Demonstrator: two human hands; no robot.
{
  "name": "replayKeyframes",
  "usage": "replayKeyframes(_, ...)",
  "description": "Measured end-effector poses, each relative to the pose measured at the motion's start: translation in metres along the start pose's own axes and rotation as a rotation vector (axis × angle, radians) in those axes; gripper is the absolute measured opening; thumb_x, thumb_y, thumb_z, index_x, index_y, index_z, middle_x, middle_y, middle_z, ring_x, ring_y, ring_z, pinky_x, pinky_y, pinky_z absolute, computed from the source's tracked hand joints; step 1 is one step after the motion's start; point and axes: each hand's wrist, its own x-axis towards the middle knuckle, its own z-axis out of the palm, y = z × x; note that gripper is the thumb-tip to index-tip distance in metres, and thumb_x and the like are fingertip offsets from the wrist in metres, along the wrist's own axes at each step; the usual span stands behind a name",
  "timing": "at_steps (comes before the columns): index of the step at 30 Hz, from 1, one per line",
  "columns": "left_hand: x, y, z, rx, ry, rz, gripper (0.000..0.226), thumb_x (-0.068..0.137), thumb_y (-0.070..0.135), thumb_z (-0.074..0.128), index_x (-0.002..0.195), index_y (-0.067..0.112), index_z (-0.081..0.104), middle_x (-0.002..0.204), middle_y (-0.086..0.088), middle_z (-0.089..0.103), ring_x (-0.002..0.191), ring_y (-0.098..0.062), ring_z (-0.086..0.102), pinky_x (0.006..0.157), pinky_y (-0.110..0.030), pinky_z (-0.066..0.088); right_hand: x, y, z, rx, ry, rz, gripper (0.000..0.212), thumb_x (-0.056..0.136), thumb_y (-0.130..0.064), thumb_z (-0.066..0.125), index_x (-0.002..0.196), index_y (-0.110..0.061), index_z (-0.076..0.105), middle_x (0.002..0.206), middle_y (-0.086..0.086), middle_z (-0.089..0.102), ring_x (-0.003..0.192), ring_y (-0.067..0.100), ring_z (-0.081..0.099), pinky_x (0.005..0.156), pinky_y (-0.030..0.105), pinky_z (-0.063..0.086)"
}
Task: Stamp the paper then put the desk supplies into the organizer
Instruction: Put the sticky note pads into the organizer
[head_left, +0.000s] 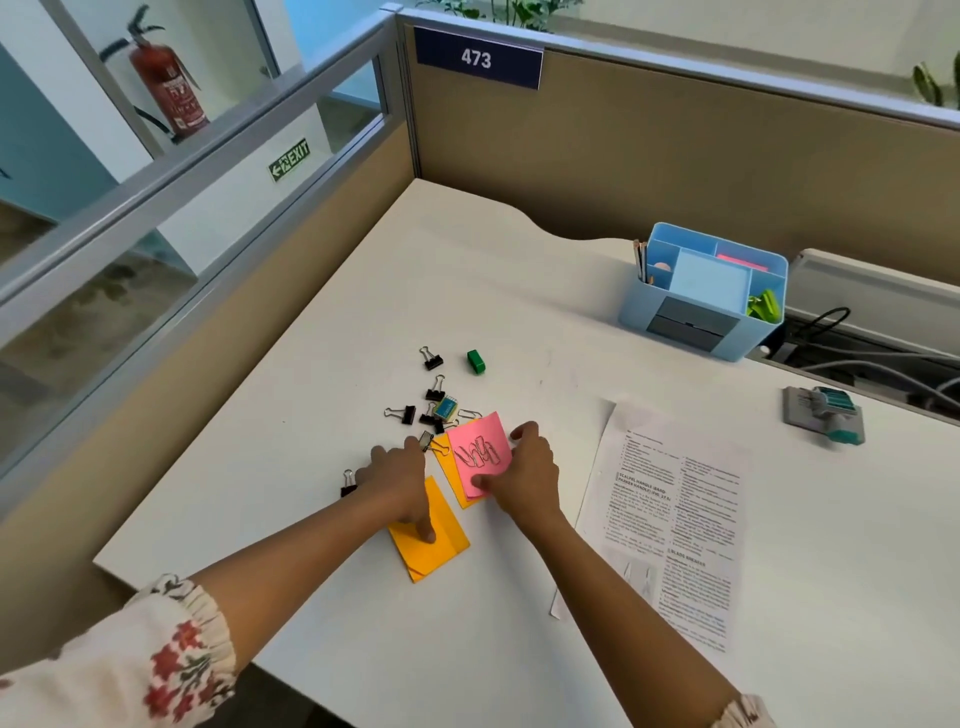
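The printed paper (670, 525) lies flat on the white table (519, 260), near and to the right, with the stamp (826, 413) resting well apart from it toward the far right edge. Whether the sheet bears a stamp mark cannot be told at this size, so the stamping step may or may not be done; since both hands are busy with the loose supplies, it is probably behind.

The tidying looks well under way but unfinished. The blue organizer (769, 291) stands far right and already holds a pale blue pad, some pink notes, green clips and what look like sticks in its compartments.

Left on the table are several black binder clips (431, 358), a small green block (476, 361), a small blue and yellow item (445, 409) among the clips, and the sticky notes. The left hand (400, 478) presses an orange pad (428, 540) with a fingertip, fingers fairly straight, holding nothing. The right hand (527, 473) pinches the edge of a pink sticky note (480, 447) that carries a few paper clips (478, 453) and overlaps another orange note.

By my reading, the notes and paper clips go next, then the binder clips and small items.
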Motion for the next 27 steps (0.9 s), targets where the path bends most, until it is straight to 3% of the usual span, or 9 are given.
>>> replayKeyframes(5,0.005,-0.008,0.001,0.014,0.008,0.048,0.09,0.054,0.057,0.086,0.122,0.014,0.046,0.125,-0.005,0.054,0.12,-0.025,0.047,0.096,-0.036,0.047,-0.003,0.005,-0.008,0.028,-0.009,0.005,0.056,0.067,-0.031,0.086,0.106,-0.017,0.048,0.101,0.0,0.059,0.083,0.016,0.055,0.056,0.022,0.039)
replayKeyframes(11,0.007,-0.007,-0.009,-0.036,-0.069,0.071,0.073,0.068,0.047,0.082,0.123,0.011,0.051,0.124,-0.007,0.056,0.113,-0.023,0.055,0.088,-0.03,0.049,-0.004,0.008,-0.024,0.12,0.036,-0.048,0.028,0.077,-0.017,0.074,0.1,-0.02,0.059,0.1,-0.001,0.067,0.079,0.015,0.06,0.055,0.017,0.037)
replayKeyframes(16,0.006,-0.004,-0.036,-0.085,-0.19,0.153,0.054,0.083,0.042,0.071,0.12,0.004,0.06,0.125,-0.011,0.057,0.103,-0.024,0.061,0.061,-0.021,0.042,-0.003,0.004,-0.036,0.145,0.138,-0.167,0.01,0.089,-0.015,0.06,0.094,-0.024,0.062,0.092,-0.009,0.067,0.075,0.004,0.061,0.059,0.02,0.045)
replayKeyframes(21,0.015,-0.007,-0.061,-0.313,-0.219,0.209,0.029,0.078,0.03,0.079,0.094,0.014,0.059,0.102,-0.008,0.059,0.086,-0.023,0.06,0.062,-0.026,0.049,0.006,0.007,-0.046,0.207,0.24,-0.219,0.008,0.092,-0.02,0.06,0.096,-0.023,0.067,0.088,-0.014,0.067,0.079,0.003,0.062,0.068,0.02,0.049)
replayKeyframes(24,0.019,-0.007,-0.076,-0.493,-0.252,0.247,0.029,0.078,0.024,0.079,0.1,0.011,0.066,0.102,-0.008,0.066,0.09,-0.023,0.065,0.071,-0.029,0.055,0.015,0.016,-0.054,0.356,0.279,-0.148,0.01,0.091,-0.02,0.063,0.098,-0.02,0.07,0.09,-0.012,0.069,0.084,0.004,0.063,0.075,0.025,0.051)
replayKeyframes(27,0.024,-0.004,-0.085,-0.675,-0.277,0.309,0.029,0.08,0.021,0.077,0.107,0.013,0.068,0.108,-0.006,0.071,0.099,-0.023,0.068,0.078,-0.031,0.057,0.024,0.026,-0.065,0.624,0.24,0.012,0.014,0.092,-0.023,0.06,0.101,-0.02,0.07,0.097,-0.004,0.069,0.095,0.018,0.066,0.082,0.044,0.058)
